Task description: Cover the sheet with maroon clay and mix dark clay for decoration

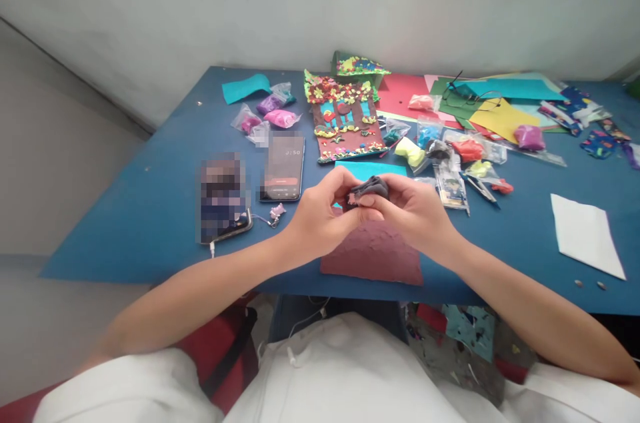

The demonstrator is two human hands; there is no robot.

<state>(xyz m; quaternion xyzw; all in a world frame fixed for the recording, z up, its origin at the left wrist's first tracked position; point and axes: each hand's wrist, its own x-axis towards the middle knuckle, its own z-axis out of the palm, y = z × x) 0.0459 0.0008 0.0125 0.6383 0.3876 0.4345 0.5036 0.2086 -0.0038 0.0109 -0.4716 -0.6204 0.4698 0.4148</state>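
Observation:
Between both hands, at chest height over the table, is a lump of dark grey modelling clay (370, 188) with a pinkish-brown patch on its left side. My left hand (333, 206) is closed on it from the left, and my right hand (413, 208) pinches it from the other side. The two thumbs meet at its lower edge. Below them lies a sheet with a rough brown clay coating (371, 256), its upper part covered by the hands. A strip of turquoise paper (373, 168) shows just behind.
A clay-decorated house panel (347, 123) lies at the back. Left are a phone (283, 166), a blurred phone (223, 193) and bagged clay (283, 117). Right are bags of coloured clay (467, 148), scissors (480, 189), coloured paper (505, 119) and a white sheet (585, 233).

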